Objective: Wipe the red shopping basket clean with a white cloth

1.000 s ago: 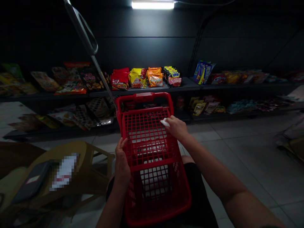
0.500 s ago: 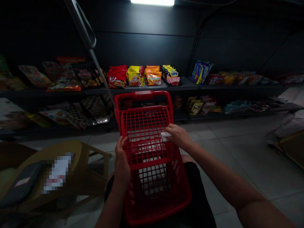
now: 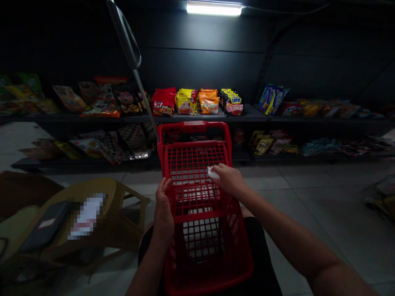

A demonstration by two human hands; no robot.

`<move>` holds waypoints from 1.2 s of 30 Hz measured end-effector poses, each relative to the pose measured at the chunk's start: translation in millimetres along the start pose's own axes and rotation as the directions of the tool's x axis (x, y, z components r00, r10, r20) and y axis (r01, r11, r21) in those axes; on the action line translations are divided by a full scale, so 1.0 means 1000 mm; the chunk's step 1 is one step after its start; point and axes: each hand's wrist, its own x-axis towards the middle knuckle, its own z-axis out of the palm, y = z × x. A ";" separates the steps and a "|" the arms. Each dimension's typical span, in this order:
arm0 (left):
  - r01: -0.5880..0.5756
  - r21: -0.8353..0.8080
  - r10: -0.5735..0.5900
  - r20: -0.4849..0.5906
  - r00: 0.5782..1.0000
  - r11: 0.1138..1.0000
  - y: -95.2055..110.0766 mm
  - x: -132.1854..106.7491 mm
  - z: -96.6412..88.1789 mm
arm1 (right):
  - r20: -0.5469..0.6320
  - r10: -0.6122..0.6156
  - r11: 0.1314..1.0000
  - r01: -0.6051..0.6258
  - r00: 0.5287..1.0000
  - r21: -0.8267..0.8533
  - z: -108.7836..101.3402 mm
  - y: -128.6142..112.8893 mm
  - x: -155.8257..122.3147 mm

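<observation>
A red plastic shopping basket (image 3: 206, 213) with a grid wall stands tilted between my knees, its handle end toward the shelves. My right hand (image 3: 230, 179) is closed on a crumpled white tissue (image 3: 212, 172) and holds it over the right part of the basket's grid. My left hand (image 3: 163, 211) lies along the basket's left side, fingers extended and thumb side up, with no object in it. A long metal pull handle (image 3: 131, 49) rises from the basket's far left corner.
Instant noodle packets (image 3: 209, 102) and other snack bags fill two dark shelves (image 3: 251, 111) ahead. To my left, a yellowish plastic stool (image 3: 108, 193) carries a dark phone-like device (image 3: 46, 226) and a blurred-out paper (image 3: 87, 216). Pale tiles (image 3: 296, 205) cover the floor.
My view has turned slightly left, so the scene sits further right. The right hand with the tissue has slid a little leftward across the grid. My left hand stays at the basket's side.
</observation>
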 end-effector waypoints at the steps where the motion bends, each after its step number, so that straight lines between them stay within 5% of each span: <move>1: -0.003 0.012 0.003 0.004 1.000 1.000 0.000 0.000 0.000 | 0.033 -0.060 0.998 0.059 0.998 0.035 0.001 -0.008 -0.023; 4: -0.011 0.039 0.011 0.007 1.000 0.999 0.002 -0.001 -0.001 | 0.104 -0.231 0.970 0.221 0.967 0.100 0.003 -0.028 -0.073; 7: -0.007 0.024 0.006 0.012 1.000 1.000 0.003 -0.002 -0.002 | 0.093 -0.291 0.955 0.283 0.952 0.087 0.005 -0.029 -0.069; 14: -0.009 0.043 0.009 0.006 1.000 0.999 0.001 0.000 0.000 | -0.103 -0.056 0.996 0.048 0.993 -0.076 0.007 0.005 0.079; 17: -0.016 0.035 0.016 0.005 1.000 0.999 0.000 0.001 0.000 | -0.139 0.063 0.994 -0.076 0.988 -0.084 0.005 0.004 0.116; 19: -0.019 0.029 0.018 0.005 1.000 0.999 -0.001 0.000 -0.001 | -0.108 0.119 0.990 -0.126 0.987 -0.065 0.003 -0.004 0.114; 22: -0.009 0.019 0.009 -0.013 1.000 1.000 -0.003 0.000 -0.002 | 0.001 0.073 0.996 -0.073 0.997 -0.043 0.003 -0.025 0.073; 26: 0.011 -0.008 -0.011 -0.003 1.000 1.000 -0.005 0.001 -0.003 | 0.123 -0.190 0.982 0.189 0.974 0.021 0.005 -0.057 -0.013; 29: 0.000 -0.022 0.000 0.007 1.000 1.000 -0.005 0.000 -0.004 | 0.173 -0.403 0.915 0.395 0.898 0.082 0.006 -0.066 -0.047; 33: -0.003 -0.027 0.003 -0.008 1.000 1.000 -0.004 0.001 -0.003 | 0.124 -0.528 0.849 0.520 0.840 0.094 0.007 -0.052 -0.006; 36: -0.004 -0.009 0.004 -0.001 1.000 1.000 -0.004 0.001 -0.003 | 0.050 -0.390 0.921 0.389 0.920 0.017 0.010 -0.038 0.061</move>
